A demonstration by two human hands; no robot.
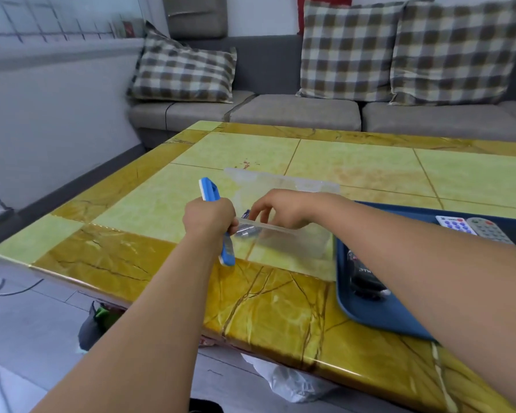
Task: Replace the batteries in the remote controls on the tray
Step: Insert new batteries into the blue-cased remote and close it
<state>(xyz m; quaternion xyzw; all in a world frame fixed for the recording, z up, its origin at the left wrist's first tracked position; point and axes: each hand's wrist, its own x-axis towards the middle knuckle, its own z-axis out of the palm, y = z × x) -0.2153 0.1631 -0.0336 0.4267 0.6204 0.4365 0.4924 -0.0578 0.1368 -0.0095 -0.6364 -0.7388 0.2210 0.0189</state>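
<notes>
Head view is showing the left hand (209,217) wrapping its curled fingers around a blue and white remote (216,222), which is sticking out above and below the fist, tilted over the table (280,308). Just right of that grip, the right hand (276,208) is reaching, fingers curled down, into a clear plastic bag (292,239); whether it is already pinching something I cannot tell, since the fingertips are hiding behind the bag's rim. Batteries (246,231) are lying inside the bag, close under both hands. A second clear bag (280,181) is lying flat beyond the hands. Further right, under the right forearm, a blue tray (367,317) is holding a white remote with blue buttons (455,225), a grey remote (489,231) touching its side, and a dark remote (365,278) nearer the person.

As a judgement, the work is looking early: one remote is being serviced, fresh cells are apparently being fetched, and three remotes are waiting on the tray, their state unknown.
</notes>
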